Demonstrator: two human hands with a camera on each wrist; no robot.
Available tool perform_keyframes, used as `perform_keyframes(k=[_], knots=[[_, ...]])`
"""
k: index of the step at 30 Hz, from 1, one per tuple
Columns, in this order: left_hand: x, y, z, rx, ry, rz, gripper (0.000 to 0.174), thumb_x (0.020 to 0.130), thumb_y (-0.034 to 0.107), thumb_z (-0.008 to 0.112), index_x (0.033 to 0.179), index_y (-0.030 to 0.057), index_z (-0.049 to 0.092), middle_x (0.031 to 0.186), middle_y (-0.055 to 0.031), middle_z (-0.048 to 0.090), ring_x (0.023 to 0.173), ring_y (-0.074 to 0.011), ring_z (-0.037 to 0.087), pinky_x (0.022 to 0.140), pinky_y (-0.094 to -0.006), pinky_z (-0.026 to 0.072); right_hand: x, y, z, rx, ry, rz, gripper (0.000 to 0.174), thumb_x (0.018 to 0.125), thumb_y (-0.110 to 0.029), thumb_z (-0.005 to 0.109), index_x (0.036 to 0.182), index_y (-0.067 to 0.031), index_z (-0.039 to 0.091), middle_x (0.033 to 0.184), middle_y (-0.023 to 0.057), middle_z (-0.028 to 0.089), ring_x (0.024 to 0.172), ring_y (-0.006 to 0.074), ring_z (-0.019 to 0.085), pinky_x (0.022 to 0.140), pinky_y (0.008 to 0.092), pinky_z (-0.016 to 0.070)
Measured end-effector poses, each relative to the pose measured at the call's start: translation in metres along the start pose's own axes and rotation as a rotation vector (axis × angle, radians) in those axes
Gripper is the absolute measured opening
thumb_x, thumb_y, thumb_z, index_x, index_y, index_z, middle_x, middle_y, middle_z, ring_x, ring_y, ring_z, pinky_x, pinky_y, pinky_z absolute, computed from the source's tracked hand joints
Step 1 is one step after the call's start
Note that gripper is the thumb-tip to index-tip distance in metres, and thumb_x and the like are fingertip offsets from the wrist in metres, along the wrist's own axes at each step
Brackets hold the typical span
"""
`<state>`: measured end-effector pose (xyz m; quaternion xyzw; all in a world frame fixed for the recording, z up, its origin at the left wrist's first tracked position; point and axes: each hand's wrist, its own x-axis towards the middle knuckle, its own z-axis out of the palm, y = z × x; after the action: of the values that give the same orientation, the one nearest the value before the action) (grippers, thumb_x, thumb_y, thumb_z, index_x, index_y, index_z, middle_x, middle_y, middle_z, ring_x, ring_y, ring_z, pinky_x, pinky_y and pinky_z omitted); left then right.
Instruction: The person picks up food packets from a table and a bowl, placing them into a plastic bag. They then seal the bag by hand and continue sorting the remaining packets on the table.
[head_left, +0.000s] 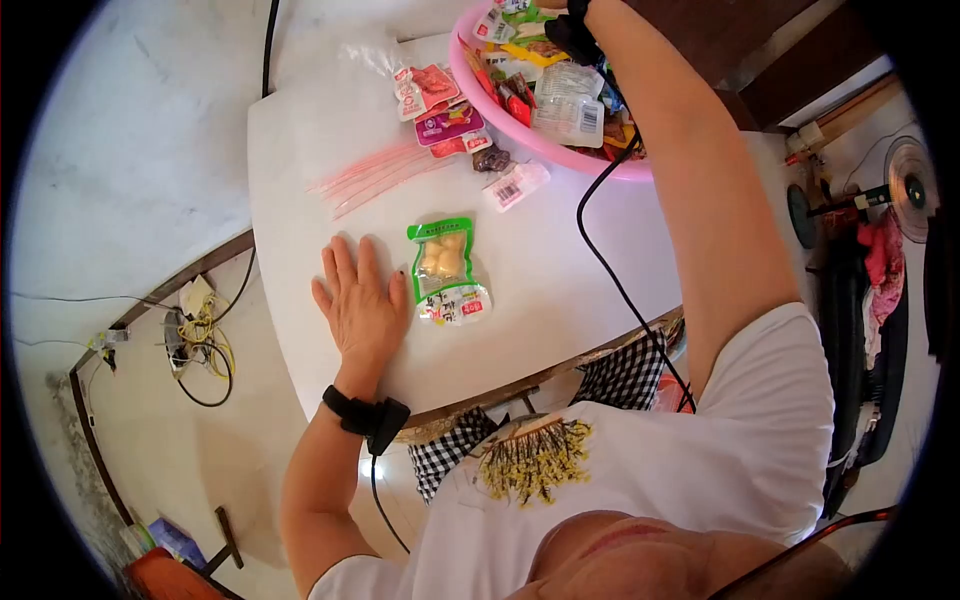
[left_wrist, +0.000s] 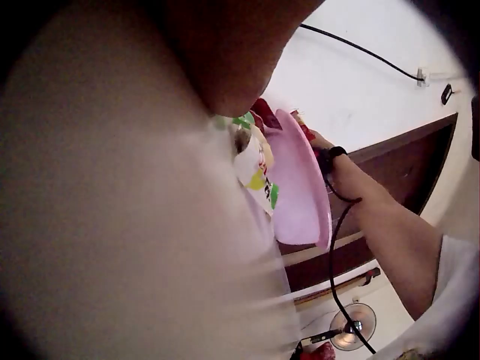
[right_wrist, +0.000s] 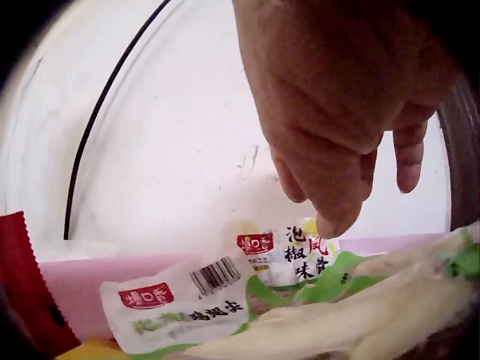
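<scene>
My left hand [head_left: 362, 305] rests palm down on the white table [head_left: 560, 260], fingers straight and a little spread. Just beside its thumb lies a green-edged clear snack packet [head_left: 447, 270] with pale round pieces inside. At the far right my right hand reaches over the pink basin [head_left: 470, 85], mostly cut off at the top of the head view. In the right wrist view this right hand [right_wrist: 337, 112] points down, a fingertip at the upper edge of a white snack packet [right_wrist: 274, 259]. Whether it pinches that packet I cannot tell. A green-and-white packet [right_wrist: 176, 307] lies in front.
Several red and purple snack packets [head_left: 448, 124] lie beside the basin, with pink-lined clear plastic [head_left: 375, 180] and a white barcoded packet [head_left: 518, 186] close by. A black cable [head_left: 600, 245] hangs across the table from the right wrist. A fan [head_left: 910, 190] stands at the right.
</scene>
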<state>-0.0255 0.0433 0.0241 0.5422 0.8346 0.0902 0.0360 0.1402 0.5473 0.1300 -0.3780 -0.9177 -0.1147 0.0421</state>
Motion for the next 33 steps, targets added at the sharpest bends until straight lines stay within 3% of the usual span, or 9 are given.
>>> perform_keyframes(k=[8, 11, 12, 13, 15, 16, 23, 26, 33], knots=[[-0.001, -0.001, 0.001, -0.015, 0.034, 0.019, 0.059, 0.089, 0.032, 0.053, 0.141, 0.0069, 0.039, 0.152, -0.0213, 0.026, 0.143, -0.0361, 0.02, 0.111, -0.0583, 0.0153, -0.009, -0.003, -0.028, -0.013, -0.13, -0.089, 0.034, 0.075, -0.011, 0.064, 0.109, -0.0098, 0.067, 0.099, 0.0178, 0.068, 0.095, 0.0322, 0.064, 0.083, 0.0416, 0.0504], [-0.002, -0.001, 0.002, -0.013, 0.041, 0.018, 0.059, 0.089, 0.031, 0.054, 0.141, 0.0067, 0.04, 0.151, -0.0216, 0.027, 0.142, -0.0363, 0.02, 0.11, -0.0593, 0.0162, 0.007, 0.054, 0.021, -0.105, 0.005, -0.074, 0.034, 0.081, -0.036, 0.065, 0.095, -0.004, 0.067, 0.085, 0.0179, 0.068, 0.081, 0.0314, 0.066, 0.074, 0.0412, 0.0509], [-0.002, 0.001, 0.0, -0.016, 0.037, 0.014, 0.059, 0.089, 0.031, 0.054, 0.14, 0.0065, 0.04, 0.151, -0.0217, 0.027, 0.142, -0.0363, 0.021, 0.109, -0.0596, 0.0165, 0.011, 0.077, 0.046, -0.206, 0.075, -0.07, 0.04, 0.079, -0.039, 0.068, 0.097, -0.0031, 0.067, 0.084, 0.0172, 0.069, 0.08, 0.0327, 0.066, 0.072, 0.0419, 0.0515], [-0.001, 0.001, -0.001, -0.018, 0.034, 0.01, 0.059, 0.089, 0.031, 0.055, 0.14, 0.0063, 0.04, 0.151, -0.0218, 0.027, 0.142, -0.0363, 0.021, 0.109, -0.0598, 0.0168, -0.003, 0.073, 0.032, -0.147, -0.118, 0.088, 0.043, 0.079, -0.039, 0.068, 0.099, -0.0008, 0.066, 0.083, 0.0169, 0.069, 0.075, 0.0318, 0.065, 0.068, 0.0411, 0.0519], [-0.002, 0.001, 0.0, -0.015, 0.043, 0.02, 0.059, 0.089, 0.032, 0.055, 0.14, 0.0059, 0.041, 0.151, -0.0219, 0.027, 0.142, -0.0364, 0.021, 0.109, -0.06, 0.0172, -0.028, 0.075, 0.026, 0.051, -0.157, 0.187, 0.043, 0.079, -0.04, 0.068, 0.096, 0.0002, 0.066, 0.078, 0.015, 0.068, 0.07, 0.0292, 0.065, 0.065, 0.0389, 0.0519], [-0.002, 0.0, 0.0, -0.013, 0.046, 0.025, 0.059, 0.089, 0.032, 0.055, 0.14, 0.0057, 0.041, 0.151, -0.0219, 0.027, 0.142, -0.0364, 0.021, 0.109, -0.0601, 0.0173, -0.036, 0.067, 0.014, 0.152, -0.292, 0.288, 0.047, 0.077, -0.037, 0.071, 0.103, 0.0012, 0.065, 0.084, 0.0145, 0.068, 0.074, 0.026, 0.065, 0.067, 0.0358, 0.0518], [-0.002, 0.0, 0.0, -0.013, 0.042, 0.022, 0.057, 0.09, 0.033, 0.053, 0.139, 0.0058, 0.041, 0.151, -0.0217, 0.027, 0.142, -0.0364, 0.02, 0.11, -0.0592, 0.0161, -0.084, 0.044, -0.017, 0.348, -0.102, 0.318, 0.07, 0.068, -0.03, 0.08, 0.124, 0.0048, 0.056, 0.098, 0.017, 0.067, 0.084, 0.0252, 0.065, 0.069, 0.0335, 0.0524], [-0.002, 0.002, -0.004, -0.015, 0.032, 0.019, 0.057, 0.09, 0.033, 0.053, 0.14, 0.0062, 0.041, 0.151, -0.0215, 0.027, 0.142, -0.0361, 0.02, 0.11, -0.059, 0.0156, -0.056, 0.086, 0.032, 0.489, -0.02, 0.351, 0.071, 0.07, -0.027, 0.079, 0.127, 0.0062, 0.053, 0.096, 0.0165, 0.067, 0.078, 0.0216, 0.064, 0.064, 0.0322, 0.0515], [-0.003, 0.003, -0.003, -0.021, 0.037, 0.015, 0.057, 0.09, 0.033, 0.052, 0.14, 0.0068, 0.04, 0.152, -0.0215, 0.026, 0.143, -0.0351, 0.02, 0.111, -0.0585, 0.0159, -0.097, 0.093, 0.005, 0.828, 0.064, 0.421, 0.056, 0.076, -0.031, 0.075, 0.119, 0.0016, 0.061, 0.08, 0.0067, 0.061, 0.06, 0.0138, 0.052, 0.053, 0.0315, 0.0451]])
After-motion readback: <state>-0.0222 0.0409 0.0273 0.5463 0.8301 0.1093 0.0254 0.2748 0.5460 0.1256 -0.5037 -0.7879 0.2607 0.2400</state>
